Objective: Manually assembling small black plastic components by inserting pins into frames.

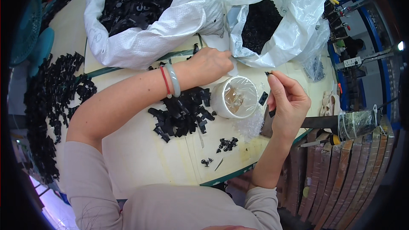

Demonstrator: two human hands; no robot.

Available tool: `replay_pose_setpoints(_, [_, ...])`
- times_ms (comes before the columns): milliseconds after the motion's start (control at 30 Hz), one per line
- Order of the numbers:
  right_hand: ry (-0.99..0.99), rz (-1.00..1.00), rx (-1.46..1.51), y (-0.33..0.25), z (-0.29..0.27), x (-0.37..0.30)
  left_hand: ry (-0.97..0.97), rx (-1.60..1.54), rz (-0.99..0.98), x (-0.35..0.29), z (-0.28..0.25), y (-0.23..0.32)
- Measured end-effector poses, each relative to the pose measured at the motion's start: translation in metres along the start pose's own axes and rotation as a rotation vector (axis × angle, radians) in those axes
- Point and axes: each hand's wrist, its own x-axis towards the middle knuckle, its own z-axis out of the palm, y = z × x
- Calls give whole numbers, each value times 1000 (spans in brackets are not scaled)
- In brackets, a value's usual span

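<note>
My right hand [289, 102] is raised to the right of the white tub, with thumb and forefinger pinching a small black plastic part [268, 73]. Another black piece [272, 113] shows at its palm. My left hand [211, 64] reaches across beyond the tub, its back toward me and fingers curled in; what they hold, if anything, is hidden. The round white tub [218, 98] has clear plastic film over its mouth. Below my left wrist lies a heap of black plastic clips [181, 113]. Several small black pins [228, 145] are scattered nearer to me.
A woven white sack [170, 27] and a white plastic bag [294, 30], both filled with black parts, stand at the back. More black parts [55, 98] cover the table's left side. Stacked flat boards [341, 174] and a tape-wrapped metal bar [358, 123] are at right.
</note>
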Motion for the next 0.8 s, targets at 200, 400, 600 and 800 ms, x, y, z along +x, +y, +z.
replay_pose_setpoints(200, [-35, 113, 9, 3, 8, 16, 247, -390, -224, -5, -18, 2])
replay_pose_setpoints(400, [-94, 119, 12, 6, 22, 38, 379, -647, -327, -6, -28, 1])
replay_pose_setpoints(600, [-85, 97, -144, 11, 38, 43, 506, -688, -312, -10, -22, -2])
replay_pose_setpoints(800, [-84, 79, -201, 18, 45, 45, 494, -734, -329, -13, -22, -1])
